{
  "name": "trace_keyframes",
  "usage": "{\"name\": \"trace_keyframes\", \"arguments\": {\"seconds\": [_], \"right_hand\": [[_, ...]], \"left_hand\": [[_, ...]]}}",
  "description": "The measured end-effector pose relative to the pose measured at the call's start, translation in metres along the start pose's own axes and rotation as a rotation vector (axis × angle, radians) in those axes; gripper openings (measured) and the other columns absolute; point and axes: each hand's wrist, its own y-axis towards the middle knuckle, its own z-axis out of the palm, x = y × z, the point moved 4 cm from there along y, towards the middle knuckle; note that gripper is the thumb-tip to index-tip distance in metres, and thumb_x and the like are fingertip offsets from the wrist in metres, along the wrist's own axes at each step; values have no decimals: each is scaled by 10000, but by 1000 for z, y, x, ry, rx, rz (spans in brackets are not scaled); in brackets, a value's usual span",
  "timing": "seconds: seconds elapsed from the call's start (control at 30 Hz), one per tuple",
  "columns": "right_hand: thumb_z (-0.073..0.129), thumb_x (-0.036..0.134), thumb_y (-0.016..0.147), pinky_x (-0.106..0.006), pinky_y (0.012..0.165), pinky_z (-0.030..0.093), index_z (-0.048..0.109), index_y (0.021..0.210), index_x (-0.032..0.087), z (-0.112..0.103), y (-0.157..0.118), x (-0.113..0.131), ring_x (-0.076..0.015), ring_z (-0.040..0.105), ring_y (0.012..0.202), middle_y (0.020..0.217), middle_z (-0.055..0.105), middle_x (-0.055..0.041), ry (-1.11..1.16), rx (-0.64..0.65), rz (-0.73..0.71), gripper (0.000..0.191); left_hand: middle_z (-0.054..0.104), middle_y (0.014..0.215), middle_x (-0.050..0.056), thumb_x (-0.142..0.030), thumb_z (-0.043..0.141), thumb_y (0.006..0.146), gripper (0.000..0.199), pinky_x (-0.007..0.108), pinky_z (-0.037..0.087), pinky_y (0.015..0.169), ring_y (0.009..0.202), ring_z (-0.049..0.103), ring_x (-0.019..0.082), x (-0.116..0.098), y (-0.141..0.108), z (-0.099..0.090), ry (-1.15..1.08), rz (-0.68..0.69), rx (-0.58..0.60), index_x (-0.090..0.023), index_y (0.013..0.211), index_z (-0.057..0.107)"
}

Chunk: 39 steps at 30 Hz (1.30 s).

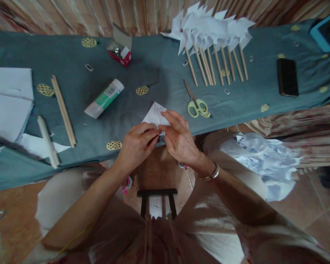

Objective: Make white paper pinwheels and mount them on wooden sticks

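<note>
A small folded piece of white paper (pixel 154 114) is at the table's front edge, one corner pointing away from me. My left hand (pixel 140 141) pinches its near left side between thumb and fingers. My right hand (pixel 180 137) grips the near right side, its fingertips close to the left ones, with fingers lying over the paper. The fingertips hide the paper's near corner. Right of the hands lie scissors (pixel 197 106) with light green handles. A green and white glue tube (pixel 106 98) lies to the left.
Several white paper pinwheels (pixel 209 31) on wooden sticks lie at the back. A red box (pixel 120 53) of shiny metal pieces stands open. Sticks (pixel 63 112), a craft knife (pixel 48 141) and paper sheets (pixel 9 99) lie left; a phone (pixel 288 77) right. A bag of paper scraps (pixel 266 161) is below.
</note>
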Motion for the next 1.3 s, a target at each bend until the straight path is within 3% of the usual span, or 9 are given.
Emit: {"name": "trace_keyframes", "arguments": {"seconds": [0.1, 0.2, 0.33, 0.5, 0.63, 0.97, 1.3], "right_hand": [[435, 135, 885, -505, 1134, 402, 677, 1076, 239, -6, 1, -6, -235, 397, 1405, 1444, 533, -59, 21, -53, 47, 325], [424, 117, 892, -529, 1133, 404, 637, 1199, 233, -11, 2, -16, -240, 462, 1365, 1421, 556, -79, 73, -93, 89, 392], [441, 127, 882, -520, 1123, 424, 623, 1227, 187, -13, 6, -24, -258, 530, 1304, 1374, 592, -127, 66, -105, 105, 395], [443, 146, 890, -509, 1100, 455, 639, 1188, 193, -10, 9, -10, -258, 574, 1254, 1344, 616, -124, 107, -71, 106, 360], [433, 161, 901, -503, 1091, 464, 642, 1179, 153, -8, 11, 3, -264, 589, 1238, 1329, 623, -158, 167, -19, 102, 347], [473, 200, 905, -517, 1082, 463, 658, 1153, 160, -3, 16, 4, -274, 595, 1216, 1311, 637, -152, 155, -35, 105, 312], [445, 156, 912, -474, 1081, 465, 660, 1141, 128, 2, 26, 5, -255, 577, 1227, 1312, 630, -164, 119, -33, 11, 315]], "left_hand": [[703, 952, 67, -192, 574, 931, 149, 317, 550, 804, 888, 675, 181, -1, -1, 0, 61, 13, 7, -177, 987, 712], [705, 942, 61, -195, 566, 935, 158, 325, 544, 817, 885, 675, 182, 1, -2, -2, 102, 15, 2, -191, 984, 716], [707, 920, 63, -225, 572, 928, 155, 340, 540, 801, 876, 667, 198, 13, 1, -10, 129, -21, -5, -204, 942, 726], [712, 980, 58, -230, 567, 908, 170, 377, 547, 831, 931, 657, 218, 34, 7, -30, 147, -85, -45, -244, 928, 735], [714, 1004, 62, -235, 589, 899, 142, 391, 553, 844, 930, 652, 221, 38, 5, -41, 145, -80, -99, -243, 941, 724], [707, 1037, 53, -251, 587, 914, 133, 381, 556, 889, 967, 660, 210, 42, -8, -52, 151, -157, -207, -245, 967, 709], [701, 1058, 44, -298, 607, 914, 134, 379, 551, 912, 985, 655, 214, 42, -12, -53, 115, -204, -204, -266, 1010, 695]]}}
